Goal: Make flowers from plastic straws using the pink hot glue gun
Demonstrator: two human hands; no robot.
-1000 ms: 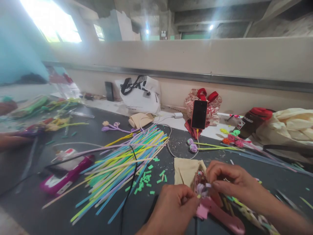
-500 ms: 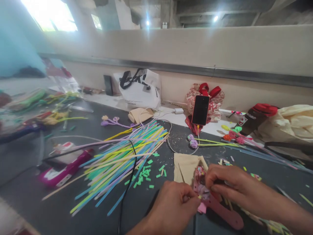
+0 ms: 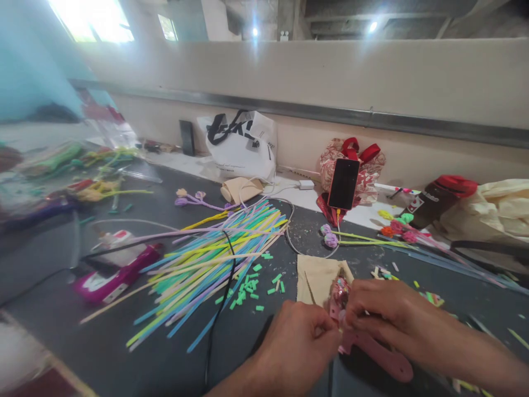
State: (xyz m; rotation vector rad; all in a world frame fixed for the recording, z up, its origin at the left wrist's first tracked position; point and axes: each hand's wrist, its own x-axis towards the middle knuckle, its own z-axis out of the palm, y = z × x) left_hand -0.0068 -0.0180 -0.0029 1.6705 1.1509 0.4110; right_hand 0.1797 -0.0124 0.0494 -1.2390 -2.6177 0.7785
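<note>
Both hands meet at their fingertips just above a pink glue gun (image 3: 382, 353). My left hand (image 3: 297, 342) is closed in a pinch, its fingertips against a speck of pale yellow; what they hold is too small to name. Opposite it, my right hand (image 3: 384, 314) is closed too, with a small pale purple piece mostly hidden behind its fingers. The gun's nozzle end rests on a folded beige cloth (image 3: 314, 270), and its handle points toward the lower right. A thin pointed stick (image 3: 309, 288) lies on the cloth.
Coloured pipe cleaners (image 3: 215, 259) lie heaped left of the hands, near green cut pieces (image 3: 248, 286) and a black cable (image 3: 231, 270). A magenta tool (image 3: 124, 275) is farther left. Beyond are purple flowers (image 3: 330, 238), a phone (image 3: 344, 184), bags and a dark bottle (image 3: 430, 204).
The view has shifted slightly. My fingertips have drawn closer together, and the purple piece that showed between them is now mostly covered. Both hands remain over the glue gun.
</note>
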